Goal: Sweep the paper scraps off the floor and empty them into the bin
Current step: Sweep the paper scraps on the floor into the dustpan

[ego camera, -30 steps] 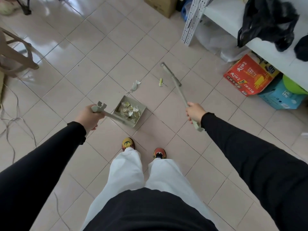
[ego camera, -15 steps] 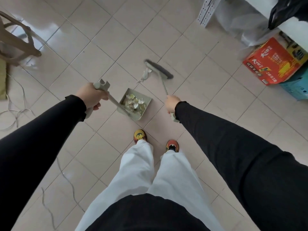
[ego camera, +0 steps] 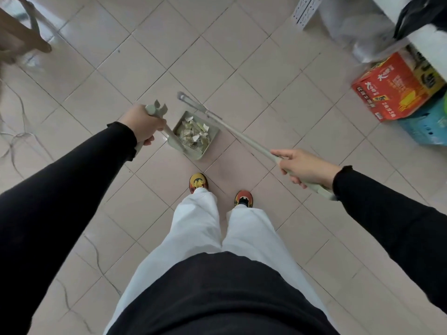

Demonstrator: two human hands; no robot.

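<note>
Many scraps (ego camera: 192,131) in dustpan (ego camera: 186,147), probably nearer left hand (ego camera: 142,124) than right hand (ego camera: 303,169)

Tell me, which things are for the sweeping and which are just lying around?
For the job: broom, dustpan, paper scraps inside it, left hand, right hand.
Just lying about: red box, blue box, wooden chair, black bag.

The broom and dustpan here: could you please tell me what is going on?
A person is sweeping the tiled floor. The left hand grips the dustpan by its handle, the right hand holds the broom, its head at the pan's far edge. The paper scraps lie in the dustpan; no bin shows.
</note>
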